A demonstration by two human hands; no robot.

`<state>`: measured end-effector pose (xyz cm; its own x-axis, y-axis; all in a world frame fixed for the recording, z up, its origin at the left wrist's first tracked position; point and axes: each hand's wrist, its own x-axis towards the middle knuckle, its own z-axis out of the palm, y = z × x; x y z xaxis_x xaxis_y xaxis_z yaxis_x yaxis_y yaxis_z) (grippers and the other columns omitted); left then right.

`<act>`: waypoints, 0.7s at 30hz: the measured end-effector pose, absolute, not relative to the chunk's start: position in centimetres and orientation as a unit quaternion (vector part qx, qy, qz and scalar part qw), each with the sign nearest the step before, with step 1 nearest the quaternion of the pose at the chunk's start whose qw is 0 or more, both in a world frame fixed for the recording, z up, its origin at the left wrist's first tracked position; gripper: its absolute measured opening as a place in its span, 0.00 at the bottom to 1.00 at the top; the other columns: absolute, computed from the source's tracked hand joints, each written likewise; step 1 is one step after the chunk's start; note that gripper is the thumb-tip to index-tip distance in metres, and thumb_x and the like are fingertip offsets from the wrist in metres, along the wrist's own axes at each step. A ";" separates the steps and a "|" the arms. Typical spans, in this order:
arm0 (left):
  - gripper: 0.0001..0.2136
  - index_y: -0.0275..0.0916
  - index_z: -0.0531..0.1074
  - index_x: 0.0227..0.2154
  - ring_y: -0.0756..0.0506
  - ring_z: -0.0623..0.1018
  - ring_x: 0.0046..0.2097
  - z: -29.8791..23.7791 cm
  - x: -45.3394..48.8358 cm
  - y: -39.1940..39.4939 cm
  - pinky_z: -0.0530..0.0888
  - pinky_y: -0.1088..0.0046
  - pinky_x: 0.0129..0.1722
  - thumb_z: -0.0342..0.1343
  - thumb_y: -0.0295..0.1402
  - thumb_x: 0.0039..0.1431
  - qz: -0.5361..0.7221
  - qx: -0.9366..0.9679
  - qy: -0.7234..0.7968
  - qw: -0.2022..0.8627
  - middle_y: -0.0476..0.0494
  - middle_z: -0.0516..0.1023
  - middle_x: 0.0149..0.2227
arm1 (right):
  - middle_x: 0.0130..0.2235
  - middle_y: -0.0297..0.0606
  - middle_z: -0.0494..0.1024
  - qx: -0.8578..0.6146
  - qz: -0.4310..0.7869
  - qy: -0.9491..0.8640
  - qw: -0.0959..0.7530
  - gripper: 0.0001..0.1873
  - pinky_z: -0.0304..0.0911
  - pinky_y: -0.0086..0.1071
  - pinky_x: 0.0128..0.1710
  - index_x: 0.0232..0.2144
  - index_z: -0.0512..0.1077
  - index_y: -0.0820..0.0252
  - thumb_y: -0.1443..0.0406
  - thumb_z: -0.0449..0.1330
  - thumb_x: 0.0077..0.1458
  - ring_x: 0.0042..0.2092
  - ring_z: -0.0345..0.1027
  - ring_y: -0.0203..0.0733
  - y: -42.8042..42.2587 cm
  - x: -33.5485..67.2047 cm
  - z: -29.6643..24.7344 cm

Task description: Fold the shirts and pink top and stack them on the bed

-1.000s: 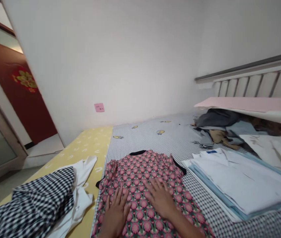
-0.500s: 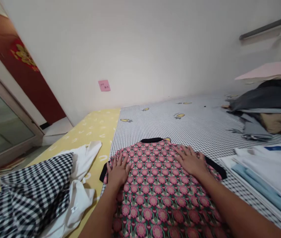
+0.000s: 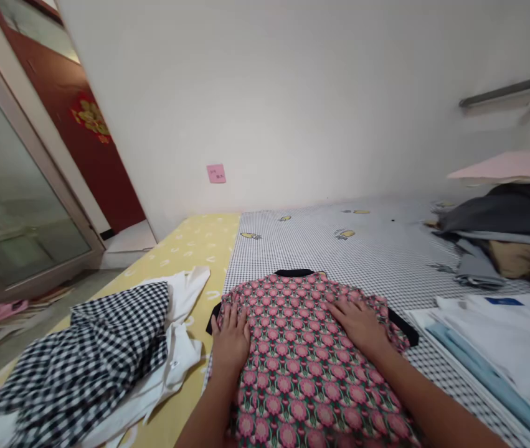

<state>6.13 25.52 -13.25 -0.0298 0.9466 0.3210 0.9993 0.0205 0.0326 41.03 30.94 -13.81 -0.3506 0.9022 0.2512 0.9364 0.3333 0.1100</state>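
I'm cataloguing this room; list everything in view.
Patterned shirt: one, pink and green, centre.
Checked cloth: one, black and white, left.
White clothes: count unclear, white, under checked cloth.
Folded stack: one, white and blue, right.
Clothes pile: one, grey and brown, far right.
Flat sheet: one, pink, above pile.
Bedcovers: two, yellow and grey-checked, under clothes.
Note: one, pink, on white wall.
Rail: one, grey, right.
Door: one, reddish, left.
Ornament: one, red-gold, on door.
Glass panel: one, greenish, far left.
Floor items: several, one pink, lower left.
Left grip: one, bare, on shirt.
Right grip: one, bare, on shirt.
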 end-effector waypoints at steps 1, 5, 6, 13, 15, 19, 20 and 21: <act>0.24 0.46 0.62 0.65 0.35 0.58 0.71 -13.3 6.0 24.6 0.45 0.35 0.68 0.41 0.32 0.68 -0.122 -0.692 -0.705 0.095 0.39 0.57 0.70 | 0.62 0.39 0.72 -0.560 -0.096 -0.820 0.071 0.33 0.54 0.51 0.64 0.62 0.68 0.48 0.74 0.41 0.61 0.63 0.63 0.49 30.4 41.3 -13.9; 0.25 0.48 0.60 0.66 0.35 0.58 0.71 -13.5 5.4 20.7 0.49 0.34 0.67 0.41 0.33 0.68 -0.107 -0.683 -0.719 0.073 0.40 0.56 0.70 | 0.66 0.38 0.67 -0.613 -0.064 -0.785 0.064 0.35 0.54 0.56 0.64 0.65 0.65 0.47 0.74 0.42 0.60 0.67 0.58 0.54 27.6 42.2 -14.6; 0.25 0.48 0.60 0.66 0.34 0.56 0.71 -13.5 5.3 19.6 0.50 0.34 0.66 0.41 0.32 0.68 -0.101 -0.679 -0.724 0.065 0.41 0.55 0.71 | 0.67 0.37 0.65 -0.630 -0.058 -0.773 0.053 0.34 0.53 0.58 0.64 0.66 0.64 0.47 0.72 0.42 0.60 0.68 0.56 0.57 26.7 42.5 -14.8; 0.25 0.49 0.60 0.66 0.35 0.53 0.72 -12.9 6.0 11.3 0.44 0.32 0.67 0.39 0.34 0.68 -0.097 -0.664 -0.741 0.011 0.43 0.54 0.71 | 0.69 0.36 0.61 -0.664 -0.030 -0.741 0.096 0.30 0.45 0.62 0.66 0.66 0.63 0.45 0.57 0.41 0.65 0.70 0.49 0.56 18.5 43.7 -16.3; 0.25 0.51 0.60 0.66 0.34 0.52 0.73 -13.9 6.1 8.5 0.41 0.33 0.67 0.41 0.34 0.68 -0.117 -0.663 -0.739 -0.005 0.45 0.54 0.72 | 0.69 0.35 0.62 -0.663 -0.028 -0.740 0.115 0.31 0.44 0.63 0.66 0.64 0.65 0.45 0.55 0.40 0.64 0.70 0.49 0.56 15.8 43.9 -17.0; 0.26 0.51 0.61 0.66 0.35 0.48 0.73 -19.1 5.1 1.1 0.38 0.36 0.68 0.41 0.33 0.65 -0.239 -0.628 -0.739 -0.051 0.46 0.54 0.72 | 0.67 0.39 0.65 -0.649 -0.004 -0.729 0.217 0.32 0.41 0.66 0.66 0.59 0.71 0.49 0.51 0.42 0.60 0.70 0.50 0.60 9.7 44.6 -18.1; 0.26 0.48 0.61 0.66 0.36 0.49 0.73 -20.7 4.5 -1.0 0.39 0.39 0.69 0.41 0.34 0.65 -0.285 -0.588 -0.752 -0.091 0.43 0.55 0.72 | 0.66 0.41 0.66 -0.641 0.022 -0.724 0.255 0.32 0.41 0.65 0.67 0.57 0.73 0.50 0.49 0.44 0.58 0.70 0.50 0.61 8.0 45.0 -18.5; 0.28 0.44 0.59 0.67 0.37 0.49 0.73 -22.1 3.8 -3.1 0.40 0.44 0.70 0.42 0.35 0.64 -0.340 -0.520 -0.768 -0.154 0.40 0.54 0.72 | 0.65 0.42 0.68 -0.631 0.062 -0.713 0.298 0.32 0.42 0.64 0.68 0.55 0.74 0.51 0.48 0.46 0.56 0.69 0.52 0.61 6.3 45.5 -19.0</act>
